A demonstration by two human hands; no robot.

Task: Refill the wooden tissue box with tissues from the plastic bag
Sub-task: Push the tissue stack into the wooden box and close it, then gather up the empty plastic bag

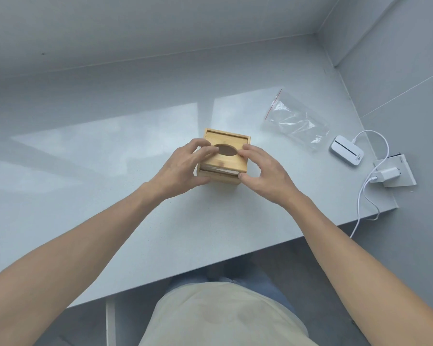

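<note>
A square wooden tissue box [219,176] stands in the middle of the grey counter. Its sliding lid [225,159], with an oval hole, sits partly slid toward me, and white tissues [220,170] show in the gap under its near edge. My left hand [183,166] grips the box's left side, fingers on the lid beside the hole. My right hand [263,171] holds the lid's right edge, thumb at the box's near right corner. A clear plastic zip bag [295,119] with a red seal line lies flat and looks empty to the right, beyond the box.
A small white device [347,151] with a white cable [365,196] lies at the right, next to a white plug in a socket plate [395,174]. The counter [110,171] ends in a near edge in front of my body; walls close the back and right.
</note>
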